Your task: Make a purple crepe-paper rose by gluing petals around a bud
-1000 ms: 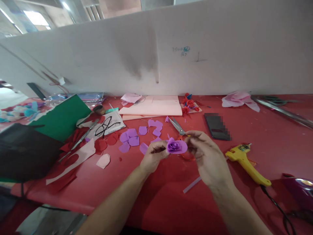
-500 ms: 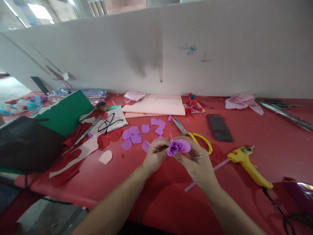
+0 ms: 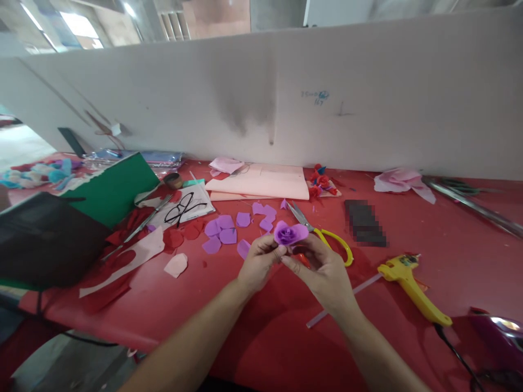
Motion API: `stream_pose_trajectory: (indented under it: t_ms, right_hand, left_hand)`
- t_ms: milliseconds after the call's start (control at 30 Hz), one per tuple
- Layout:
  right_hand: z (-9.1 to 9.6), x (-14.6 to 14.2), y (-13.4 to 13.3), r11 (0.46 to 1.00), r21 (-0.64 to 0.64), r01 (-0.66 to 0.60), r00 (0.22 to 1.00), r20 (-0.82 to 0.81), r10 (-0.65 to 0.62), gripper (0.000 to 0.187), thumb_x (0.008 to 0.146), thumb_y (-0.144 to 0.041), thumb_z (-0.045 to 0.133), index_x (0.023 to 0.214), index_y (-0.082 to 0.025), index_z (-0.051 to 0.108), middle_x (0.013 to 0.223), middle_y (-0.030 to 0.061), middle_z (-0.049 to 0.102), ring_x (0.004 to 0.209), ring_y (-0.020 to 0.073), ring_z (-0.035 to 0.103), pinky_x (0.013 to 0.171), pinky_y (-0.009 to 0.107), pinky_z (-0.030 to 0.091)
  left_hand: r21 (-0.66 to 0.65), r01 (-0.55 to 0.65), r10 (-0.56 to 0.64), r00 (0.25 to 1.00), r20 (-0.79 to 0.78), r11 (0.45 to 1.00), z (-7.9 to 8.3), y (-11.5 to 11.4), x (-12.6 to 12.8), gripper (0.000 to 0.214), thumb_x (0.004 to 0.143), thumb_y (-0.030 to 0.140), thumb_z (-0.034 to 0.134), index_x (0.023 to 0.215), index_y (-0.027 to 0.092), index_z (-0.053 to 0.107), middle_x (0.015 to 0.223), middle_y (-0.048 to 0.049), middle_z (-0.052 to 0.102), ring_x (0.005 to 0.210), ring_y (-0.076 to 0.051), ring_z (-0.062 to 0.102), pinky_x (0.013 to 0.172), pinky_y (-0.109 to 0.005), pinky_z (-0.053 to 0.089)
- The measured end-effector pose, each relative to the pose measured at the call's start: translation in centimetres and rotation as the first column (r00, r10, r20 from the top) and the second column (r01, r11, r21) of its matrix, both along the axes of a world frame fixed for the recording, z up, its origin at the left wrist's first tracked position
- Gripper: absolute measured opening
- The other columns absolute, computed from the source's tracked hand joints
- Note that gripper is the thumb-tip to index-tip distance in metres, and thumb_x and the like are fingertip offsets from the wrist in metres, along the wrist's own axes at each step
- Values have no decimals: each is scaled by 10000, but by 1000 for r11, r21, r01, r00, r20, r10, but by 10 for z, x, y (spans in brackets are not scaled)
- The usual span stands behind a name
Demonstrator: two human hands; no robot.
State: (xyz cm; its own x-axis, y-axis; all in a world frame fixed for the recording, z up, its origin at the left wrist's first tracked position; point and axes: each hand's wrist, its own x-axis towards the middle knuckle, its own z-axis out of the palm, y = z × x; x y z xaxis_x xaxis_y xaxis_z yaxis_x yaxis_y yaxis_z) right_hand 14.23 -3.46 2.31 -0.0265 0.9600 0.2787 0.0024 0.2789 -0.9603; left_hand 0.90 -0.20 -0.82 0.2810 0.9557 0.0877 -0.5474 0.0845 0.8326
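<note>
A purple paper flower [image 3: 289, 234] with a tightly curled centre is held up between my two hands. My left hand [image 3: 261, 260] pinches its base from the left, thumb and fingers closed. From the right, my right hand [image 3: 321, 268] has its thumb and curled fingers at the flower's underside. Part of the base is hidden behind the fingers. Loose purple petals [image 3: 227, 236] lie just beyond my left hand, flat on the red table [image 3: 245, 348]. Scissors with yellow handles [image 3: 335, 244] rest behind my right hand, blades partly apart.
To the right lie a yellow glue gun [image 3: 412, 283] with a clear glue stick and a dark pixelated object [image 3: 365, 223]. Eyeglasses [image 3: 184, 208], red and pink scraps, and a green board [image 3: 110, 188] fill the left. Pink sheets [image 3: 261, 182] and red flowers [image 3: 321, 181] sit near the white partition.
The flower has tipped so that its curled centre faces me more, and it has shifted slightly left and up. My right hand's fingers have moved lower around its base. The view tilts slightly.
</note>
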Motion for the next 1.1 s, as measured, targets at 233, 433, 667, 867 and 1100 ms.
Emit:
stream_pose_trajectory:
  t_ms: [233, 433, 667, 867, 1100]
  right_hand:
    - [-3, 1, 3, 982, -164, 98, 991, -72, -111, 181, 813, -373, 676, 860, -198, 686, 825, 22, 674, 747, 135, 597, 720, 264, 492]
    - [-7, 1, 6, 970, -224, 98, 976, -169, -138, 221, 771, -388, 718, 712, -187, 651, 666, -24, 598, 659, 109, 526, 644, 232, 439]
    - [-7, 0, 7, 967, -251, 44, 948, -295, -120, 209, 706, -343, 784, 786, -199, 656, 748, -11, 645, 697, 122, 581, 645, 242, 477]
    - [-4, 0, 7, 975, -220, 44, 940, -320, -114, 195, 688, -291, 802, 802, -218, 662, 744, -28, 639, 656, 102, 583, 604, 220, 492]
    - [6, 1, -1, 988, -128, -86, 941, -335, 38, 179, 709, -263, 785, 849, -239, 675, 759, -18, 653, 695, 129, 619, 682, 273, 532]
  left_hand:
    - [-202, 77, -46, 987, 156, 976, 9, 1, 2, 233, 723, 294, 748, 694, 151, 567, 549, 18, 543, 524, -76, 453, 548, -201, 318]
    - [-247, 241, -164, 941, 296, 939, 8, 0, 4, 176, 789, 254, 665, 730, 155, 532, 494, 52, 459, 424, -55, 271, 515, -199, 310]
    - [-234, 302, -231, 929, 290, 924, 7, -6, 7, 242, 760, 273, 703, 693, 165, 497, 499, 53, 456, 443, -64, 293, 541, -218, 315]
    - [-194, 290, -251, 947, 202, 937, 7, -6, 8, 313, 679, 345, 782, 667, 158, 532, 488, 48, 467, 482, -77, 360, 574, -237, 298]
    - [-159, 330, -316, 943, 108, 930, 12, -3, -5, 345, 611, 373, 813, 579, 139, 561, 521, 29, 457, 505, -71, 357, 574, -260, 271]
